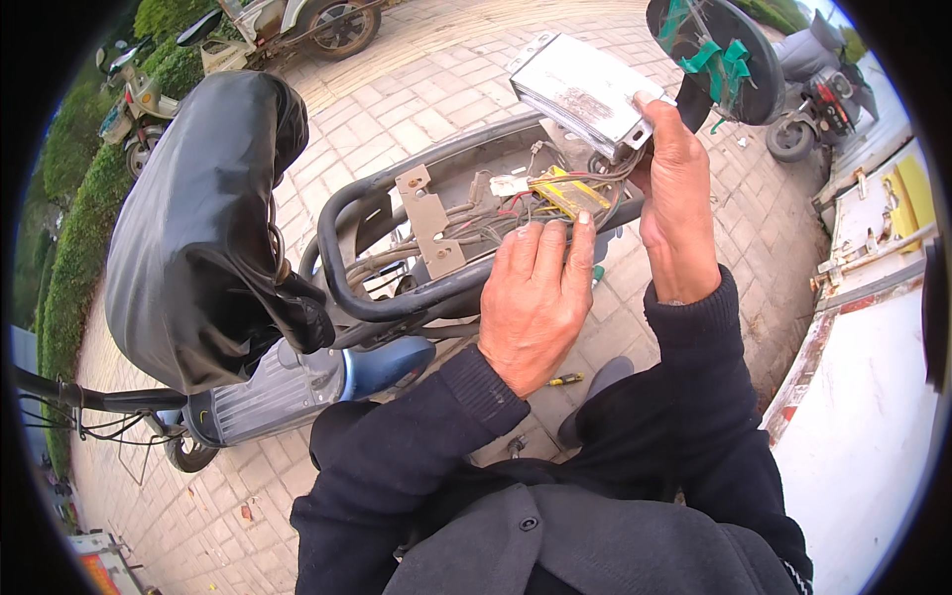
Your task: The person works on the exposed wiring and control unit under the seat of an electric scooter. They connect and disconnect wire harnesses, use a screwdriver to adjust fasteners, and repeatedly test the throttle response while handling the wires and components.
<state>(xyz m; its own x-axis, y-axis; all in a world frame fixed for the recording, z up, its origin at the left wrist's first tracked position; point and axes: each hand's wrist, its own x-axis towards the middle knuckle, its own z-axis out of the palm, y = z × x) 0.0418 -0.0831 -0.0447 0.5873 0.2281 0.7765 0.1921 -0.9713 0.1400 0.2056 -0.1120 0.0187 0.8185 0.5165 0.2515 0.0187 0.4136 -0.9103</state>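
A silver metal controller box (580,94) with finned sides is held up over the back end of an electric scooter. My right hand (676,188) is closed on its near right corner, thumb on top. From that corner a bundle of wires (620,171) runs down into the scooter's black tubular rear frame (342,283). My left hand (540,302) lies with its fingers stretched out over the frame's near side. Its fingertips are at the wires, by a yellow-labelled flat piece (572,191). Beside that piece is a white connector (509,185). What lies under my left fingers is hidden.
A black covered seat (203,218) stands tipped up at left. A beige bracket (429,220) spans the frame. Upper right hangs a black round part with green tape (729,69). A screwdriver (565,380) lies by my foot. A white panel (873,397) borders the right.
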